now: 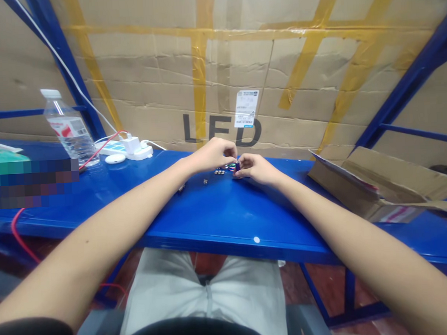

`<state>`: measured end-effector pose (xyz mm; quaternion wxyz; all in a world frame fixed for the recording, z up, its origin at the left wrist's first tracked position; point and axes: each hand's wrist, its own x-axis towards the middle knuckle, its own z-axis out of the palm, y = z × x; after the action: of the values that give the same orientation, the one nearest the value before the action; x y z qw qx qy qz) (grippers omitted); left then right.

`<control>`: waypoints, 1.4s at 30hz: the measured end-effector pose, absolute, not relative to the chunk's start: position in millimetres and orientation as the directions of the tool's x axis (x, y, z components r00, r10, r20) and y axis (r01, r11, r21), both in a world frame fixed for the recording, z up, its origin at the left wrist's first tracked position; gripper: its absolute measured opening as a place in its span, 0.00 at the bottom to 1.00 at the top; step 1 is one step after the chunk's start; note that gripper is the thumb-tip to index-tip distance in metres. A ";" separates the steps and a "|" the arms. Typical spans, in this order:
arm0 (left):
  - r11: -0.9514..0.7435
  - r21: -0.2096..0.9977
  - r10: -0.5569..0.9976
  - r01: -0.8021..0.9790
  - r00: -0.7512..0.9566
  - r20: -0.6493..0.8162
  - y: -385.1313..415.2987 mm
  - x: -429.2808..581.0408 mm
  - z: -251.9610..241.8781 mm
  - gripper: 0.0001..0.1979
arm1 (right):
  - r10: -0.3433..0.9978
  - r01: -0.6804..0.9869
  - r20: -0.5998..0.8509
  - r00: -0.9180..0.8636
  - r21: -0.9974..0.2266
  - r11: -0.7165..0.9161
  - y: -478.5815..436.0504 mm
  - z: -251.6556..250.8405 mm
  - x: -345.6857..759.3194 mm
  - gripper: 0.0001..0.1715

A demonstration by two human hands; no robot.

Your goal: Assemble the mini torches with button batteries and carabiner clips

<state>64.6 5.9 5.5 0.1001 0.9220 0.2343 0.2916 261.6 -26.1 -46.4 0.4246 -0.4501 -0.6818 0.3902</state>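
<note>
Both my arms reach out over a blue metal shelf [218,212]. My left hand [213,154] is curled, its fingertips pinched together over some tiny parts. My right hand [254,168] is closed on a small dark blue part [237,167], held just off the shelf between the two hands. A few small metal pieces [219,171] lie on the shelf right under the left hand, with one more [205,181] a little nearer me. What the left fingertips pinch is too small to name.
A water bottle [69,128] stands at the far left. Beside it are a white power strip with a charger [130,147] and a red cable [19,233]. An open cardboard box [382,184] lies at the right. Taped cardboard marked "LED" [221,127] forms the back wall.
</note>
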 end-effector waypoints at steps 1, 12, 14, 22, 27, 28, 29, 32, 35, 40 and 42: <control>-0.878 0.312 0.476 0.363 0.726 0.496 4.2 67.0 4.2 0.06 | 0.945 0.280 0.229 -0.234 -0.915 0.291 -26.2 -46.6 261.5 0.16; -0.849 0.426 0.494 0.312 0.757 0.429 7.3 63.2 3.0 0.08 | 0.961 0.208 0.182 -0.206 -0.952 0.225 -32.6 -42.5 257.3 0.17; -0.835 0.460 0.503 0.301 0.755 0.420 8.0 63.6 2.1 0.08 | 0.963 0.188 0.181 -0.201 -0.957 0.219 -33.4 -41.8 256.6 0.17; -0.785 0.497 0.577 0.369 0.726 0.373 7.8 65.6 1.2 0.10 | 0.942 0.234 0.261 -0.210 -0.922 0.308 -34.2 -40.6 252.6 0.17; -0.760 0.538 0.609 0.365 0.688 0.394 16.9 61.1 6.5 0.07 | 0.946 0.420 0.294 -0.135 -0.848 0.323 -32.4 -43.1 246.6 0.19; -0.749 0.565 0.622 0.347 0.661 0.419 20.7 59.6 7.2 0.07 | 0.943 0.507 0.315 -0.110 -0.798 0.326 -32.8 -44.2 243.2 0.20; -0.729 0.599 0.644 0.331 0.627 0.438 24.7 58.0 7.6 0.06 | 0.935 0.599 0.341 -0.095 -0.731 0.327 -33.8 -45.6 238.5 0.19; -0.617 0.734 0.748 0.283 0.501 0.435 36.4 52.8 6.3 0.04 | 0.885 0.773 0.416 -0.209 -0.484 0.410 -40.6 -50.1 217.0 0.12; -0.498 0.842 0.828 0.208 0.404 0.389 43.9 48.4 1.9 0.05 | 0.743 0.738 0.473 -0.473 -0.249 0.628 -48.5 -53.5 193.5 0.12; -0.436 0.890 0.830 0.131 0.440 0.342 43.3 44.8 -3.2 0.08 | 0.656 0.671 0.412 -0.632 -0.132 0.729 -48.2 -54.3 184.2 0.09; -0.447 0.883 0.805 0.141 0.494 0.329 41.2 44.6 -3.6 0.10 | 0.667 0.657 0.402 -0.627 -0.187 0.730 -44.7 -53.3 191.2 0.09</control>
<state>44.6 41.2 -3.6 0.4221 0.7541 0.3135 0.3935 191.2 -44.7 -53.3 0.2274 -0.3671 -0.9019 0.0111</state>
